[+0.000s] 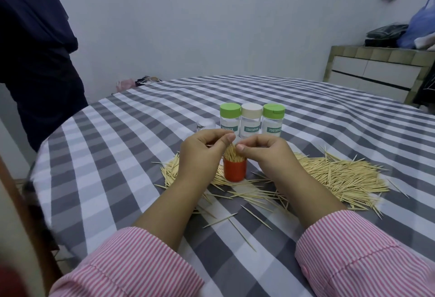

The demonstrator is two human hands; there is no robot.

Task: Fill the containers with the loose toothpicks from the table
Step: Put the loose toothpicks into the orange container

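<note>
While both hands (235, 153) pinch them, toothpicks (233, 155) stand upright, tips up, in red container (234, 171).

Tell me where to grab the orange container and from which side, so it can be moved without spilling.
Grip the orange container around its smooth round wall, low down, coming from the near side or either flank. It stands upright with toothpicks bristling out of its open top, and both hands work above it, so a grasp from above would probably knock them.
</note>
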